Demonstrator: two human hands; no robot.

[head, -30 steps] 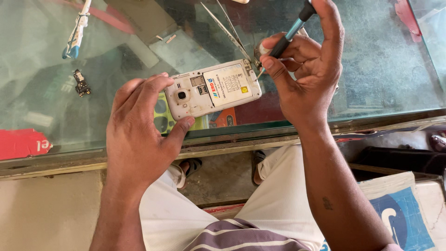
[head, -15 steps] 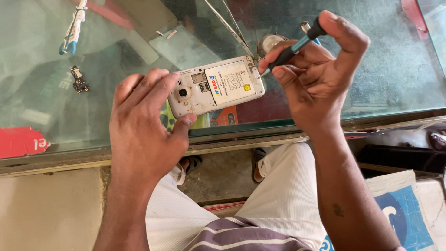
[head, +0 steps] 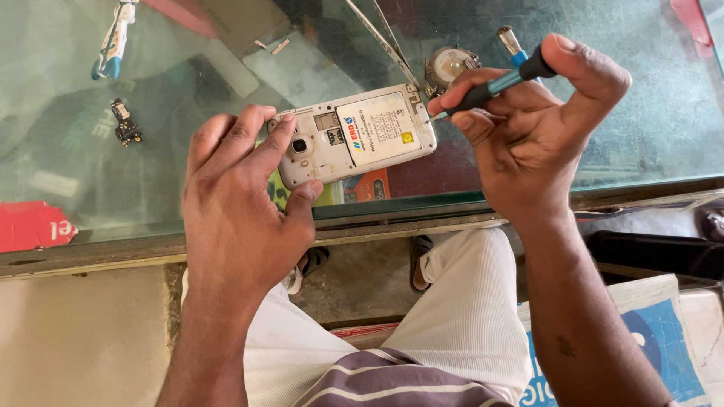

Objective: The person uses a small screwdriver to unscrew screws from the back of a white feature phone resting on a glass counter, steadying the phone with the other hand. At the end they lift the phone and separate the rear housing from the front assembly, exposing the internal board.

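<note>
Lowering since a moment ago, the right hand (head: 528, 128) is gripping a screwdriver (head: 490, 85) at the opened phone (head: 351, 143), back cover off, screws remaining, left hand (head: 237, 203) fingers pinning it near the tabletop (head: 151, 188) front edge.

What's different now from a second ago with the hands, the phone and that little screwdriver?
The right hand has shifted its grip on the screwdriver, thumb now capping the handle's end, tip at the white phone's corner. The left hand still holds the phone down on the glass counter.
</note>
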